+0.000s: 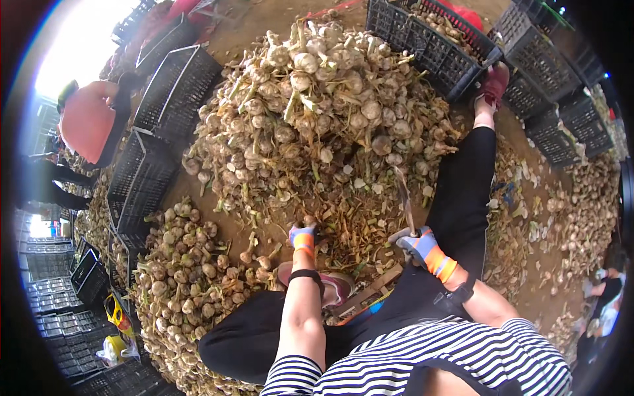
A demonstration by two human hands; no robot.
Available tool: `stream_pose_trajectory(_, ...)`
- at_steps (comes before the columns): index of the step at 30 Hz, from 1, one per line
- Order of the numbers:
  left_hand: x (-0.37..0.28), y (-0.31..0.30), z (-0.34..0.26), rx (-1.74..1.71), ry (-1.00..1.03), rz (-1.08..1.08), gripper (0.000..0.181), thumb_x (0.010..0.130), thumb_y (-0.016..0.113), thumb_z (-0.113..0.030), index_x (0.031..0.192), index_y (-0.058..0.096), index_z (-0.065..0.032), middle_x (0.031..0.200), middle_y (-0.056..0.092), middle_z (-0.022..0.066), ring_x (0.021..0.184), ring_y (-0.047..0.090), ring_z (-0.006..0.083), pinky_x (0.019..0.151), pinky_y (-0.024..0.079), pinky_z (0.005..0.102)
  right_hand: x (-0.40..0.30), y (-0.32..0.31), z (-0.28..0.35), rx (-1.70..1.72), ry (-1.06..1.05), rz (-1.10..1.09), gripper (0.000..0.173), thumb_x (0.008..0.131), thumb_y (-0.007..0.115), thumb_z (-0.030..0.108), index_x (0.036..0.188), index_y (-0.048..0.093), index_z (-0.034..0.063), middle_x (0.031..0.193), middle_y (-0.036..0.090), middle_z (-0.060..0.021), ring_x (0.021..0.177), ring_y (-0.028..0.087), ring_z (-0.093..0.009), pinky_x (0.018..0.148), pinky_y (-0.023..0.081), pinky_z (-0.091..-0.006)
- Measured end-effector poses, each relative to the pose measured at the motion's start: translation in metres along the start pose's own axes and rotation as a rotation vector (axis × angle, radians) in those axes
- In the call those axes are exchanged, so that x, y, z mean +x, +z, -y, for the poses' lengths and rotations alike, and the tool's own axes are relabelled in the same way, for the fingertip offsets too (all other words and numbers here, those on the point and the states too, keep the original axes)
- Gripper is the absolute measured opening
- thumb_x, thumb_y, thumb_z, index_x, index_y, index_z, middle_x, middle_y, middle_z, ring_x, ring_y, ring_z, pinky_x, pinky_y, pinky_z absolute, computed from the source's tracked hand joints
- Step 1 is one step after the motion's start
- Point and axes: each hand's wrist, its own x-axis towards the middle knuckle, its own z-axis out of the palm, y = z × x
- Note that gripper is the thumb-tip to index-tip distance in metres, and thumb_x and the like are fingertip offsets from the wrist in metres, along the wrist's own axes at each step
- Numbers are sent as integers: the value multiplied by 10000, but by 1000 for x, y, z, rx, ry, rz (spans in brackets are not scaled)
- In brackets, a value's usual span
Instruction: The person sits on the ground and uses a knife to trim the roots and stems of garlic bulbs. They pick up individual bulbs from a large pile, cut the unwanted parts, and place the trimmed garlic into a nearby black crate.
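My left hand, in a grey, blue and orange work glove, has a garlic bulb at its fingertips. My right hand, gloved alike, is closed around the handle of a long, narrow-bladed metal tool. The blade points away from me; its exact kind is hard to make out. Beyond both hands rises a big heap of garlic bulbs with stalk stubs. To the left of my left hand lies a second pile of garlic. Dry leaves and trimmings cover the ground between my hands and the heap.
Black plastic crates line the left side. At the top right stands a crate of garlic, beside stacked crates. My outstretched leg borders the heap. A bent-over person is at the left, another person at the right edge.
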Motion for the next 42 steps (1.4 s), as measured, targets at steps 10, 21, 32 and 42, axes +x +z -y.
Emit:
stream_pose_trajectory(10,-119,-84,-106,-1522,204,582,202,909,537,-81,1100,545,-148,711,491,-59,530,391,28,416,296,187,4,7,7,-176,-159,-27,178,776,601,123,908,721,122,628,610,18,469,503,-60,440,409,-226)
stream_pose_trajectory(21,-211,-141,-147,-1237,394,583,522,755,659,-8,1244,481,-49,988,582,41,806,585,128,666,503,223,-61,19,47,-1098,-789,-84,247,725,577,300,839,633,88,773,636,-126,731,616,-315,644,485,-405)
stream_pose_trajectory(32,-235,-124,-126,-822,632,423,257,892,454,-66,1128,522,7,966,623,103,823,616,189,754,527,316,-98,30,75,-1475,-752,48,296,725,555,281,916,638,71,887,645,-135,855,631,-302,727,498,-398)
stream_pose_trajectory(42,-269,-140,-136,-230,883,155,358,788,633,-76,1130,534,-39,925,628,41,808,585,121,740,492,267,-82,24,67,-1513,-672,123,331,696,574,290,916,649,55,909,653,-144,859,636,-296,718,504,-384)
